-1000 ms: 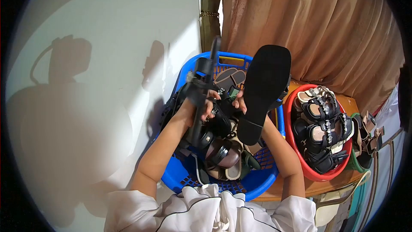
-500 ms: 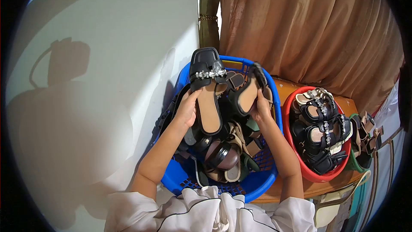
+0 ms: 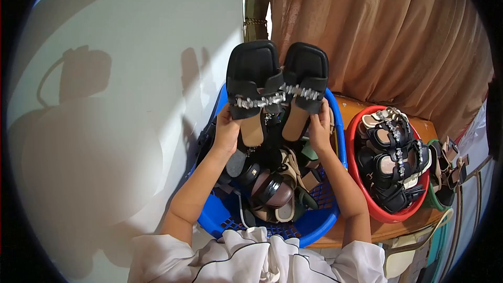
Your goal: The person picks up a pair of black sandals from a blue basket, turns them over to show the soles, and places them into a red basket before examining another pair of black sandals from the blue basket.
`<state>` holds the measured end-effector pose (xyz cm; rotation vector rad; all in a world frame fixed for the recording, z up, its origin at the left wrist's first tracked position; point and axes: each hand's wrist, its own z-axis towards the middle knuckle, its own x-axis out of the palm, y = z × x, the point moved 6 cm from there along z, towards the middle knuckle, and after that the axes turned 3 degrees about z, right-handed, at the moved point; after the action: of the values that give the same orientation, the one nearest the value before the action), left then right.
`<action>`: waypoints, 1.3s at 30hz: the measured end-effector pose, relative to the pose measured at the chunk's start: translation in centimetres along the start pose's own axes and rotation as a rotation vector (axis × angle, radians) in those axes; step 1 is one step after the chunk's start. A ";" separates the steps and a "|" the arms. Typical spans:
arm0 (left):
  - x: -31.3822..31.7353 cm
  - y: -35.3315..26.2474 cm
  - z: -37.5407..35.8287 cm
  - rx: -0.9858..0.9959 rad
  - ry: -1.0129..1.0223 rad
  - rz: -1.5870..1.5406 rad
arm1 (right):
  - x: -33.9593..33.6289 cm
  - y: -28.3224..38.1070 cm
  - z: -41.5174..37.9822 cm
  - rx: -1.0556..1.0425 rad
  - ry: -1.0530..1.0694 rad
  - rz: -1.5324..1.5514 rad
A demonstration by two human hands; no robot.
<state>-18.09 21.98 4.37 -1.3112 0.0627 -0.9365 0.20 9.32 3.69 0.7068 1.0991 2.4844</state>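
Note:
My left hand is closed round the side of a black sandal with a jewelled strap and tan insole. A matching black sandal is gripped at its outer edge by my right hand. Both sandals are held up side by side, toes pointing away, their jewelled straps touching or nearly so. Below them is a blue basket full of mixed footwear, among it a brown sandal with a black strap.
A red basket of jewelled and black sandals stands on the wooden table at the right. Beyond it is a green basket with heeled shoes. A white wall is at the left, a brown curtain behind.
Both sandals have been raised. The right one has turned from its side to face me and now stands beside the left one, lined up with it.

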 end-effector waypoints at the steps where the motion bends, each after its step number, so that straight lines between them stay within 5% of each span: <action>1: 0.2 -0.4 -0.1 0.077 0.028 0.009 | 0.2 0.7 -0.2 -0.062 0.005 -0.030; 5: -0.4 -0.4 -0.1 0.196 0.084 -0.064 | -0.2 0.8 -1.2 -0.172 -0.083 -0.037; 11: -0.2 0.0 0.1 0.116 0.072 -0.115 | -1.2 1.2 -0.8 -0.276 -0.104 -0.165; 18: -0.6 2.9 0.2 -0.448 -0.002 -0.203 | 0.8 0.6 -0.2 0.217 -0.201 0.178; 22: -1.0 4.4 -0.1 -0.622 -0.050 -0.233 | -1.0 -3.5 -1.5 0.790 -0.355 0.269; 25: -0.2 3.8 -0.3 -0.613 0.062 -0.212 | -1.6 -5.0 -1.7 0.927 -0.321 0.455; 39: 1.2 2.4 -0.1 -0.534 0.071 -0.421 | 0.4 -0.9 -0.3 0.566 -0.137 0.619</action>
<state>-16.03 21.07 2.93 -1.8251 0.0985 -1.3868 -0.18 9.94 2.96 1.5557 1.7647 2.5209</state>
